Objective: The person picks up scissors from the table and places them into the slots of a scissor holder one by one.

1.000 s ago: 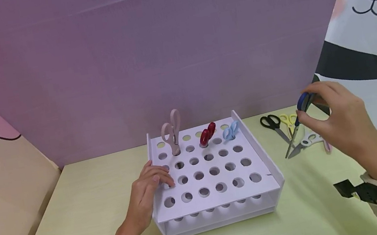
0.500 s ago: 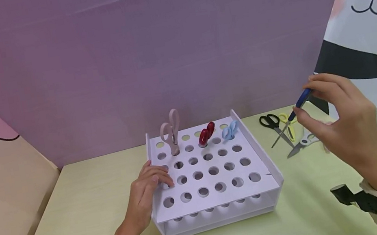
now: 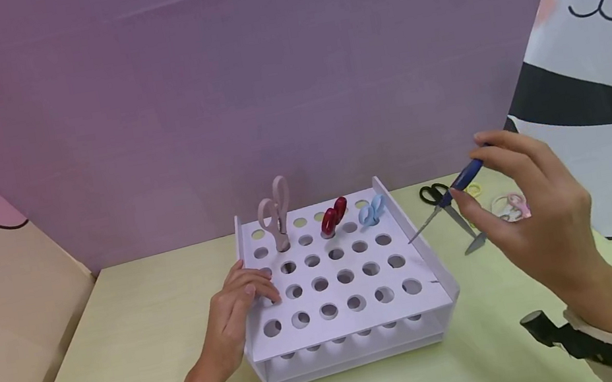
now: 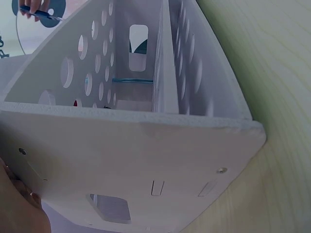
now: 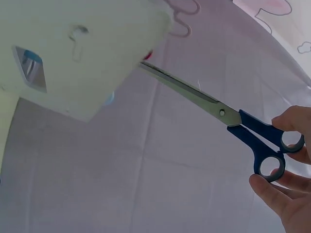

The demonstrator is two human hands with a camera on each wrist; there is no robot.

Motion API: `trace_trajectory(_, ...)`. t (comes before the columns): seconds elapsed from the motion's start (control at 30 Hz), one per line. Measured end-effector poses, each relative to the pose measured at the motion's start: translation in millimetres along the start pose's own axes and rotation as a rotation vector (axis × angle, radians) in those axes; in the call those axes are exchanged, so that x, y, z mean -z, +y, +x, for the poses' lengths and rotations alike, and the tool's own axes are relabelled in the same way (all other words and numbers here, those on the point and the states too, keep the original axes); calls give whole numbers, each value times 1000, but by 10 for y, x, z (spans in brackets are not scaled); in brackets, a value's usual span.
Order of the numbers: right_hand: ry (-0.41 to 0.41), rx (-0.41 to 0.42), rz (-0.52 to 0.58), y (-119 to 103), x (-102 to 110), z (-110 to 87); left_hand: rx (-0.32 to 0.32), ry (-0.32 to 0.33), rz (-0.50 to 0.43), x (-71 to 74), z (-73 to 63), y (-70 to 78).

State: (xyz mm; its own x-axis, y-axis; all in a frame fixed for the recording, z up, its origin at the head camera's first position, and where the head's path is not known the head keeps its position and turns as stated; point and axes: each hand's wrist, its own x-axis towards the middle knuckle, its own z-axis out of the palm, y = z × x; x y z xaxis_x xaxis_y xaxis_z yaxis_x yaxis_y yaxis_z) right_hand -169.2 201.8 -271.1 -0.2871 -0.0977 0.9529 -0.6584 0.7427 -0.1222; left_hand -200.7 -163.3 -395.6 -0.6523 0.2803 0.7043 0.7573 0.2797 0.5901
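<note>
Head view, blue scissors: the blue scissors [image 3: 464, 177] are in the air near the right wall of the white rack [image 3: 357, 327], tips sloping down to the left; how high they are, I cannot tell.
Head view, right hand: the right hand [image 3: 544, 213] pinches the blue handles, with thumb below and fingers above, the gap narrow.
Head view, left hand: the left hand [image 3: 235, 315] lies over the rack's left edge, its fingers bent; whether they grip firmly, I cannot tell.
Head view, standing scissors: red scissors [image 3: 329, 221] stand in a rack hole.
Left wrist view, rack: the side panel fills the front, the left hand against it; I judge the rack to be stiff and light, steadied best by its edge.
Right wrist view, handle loops: fingers touch both blue loops from behind the pivot; the blades point away from the palm.
Right wrist view, handling: I would expect light, stiff scissors, smooth at the blades, so the loops are the safer hold.
</note>
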Motion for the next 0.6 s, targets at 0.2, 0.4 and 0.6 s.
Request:
trace_trajectory(0.2,-104,52,38,44,-146,-118,-4,1,2,-1,-2,-4)
trace_trajectory(0.4,-253,49,61,113,-265,-253,0,0,9,0,2,-9)
trace_trajectory(0.6,-401,47,41,150,-361,-349,5,-2,7,3,2,-4)
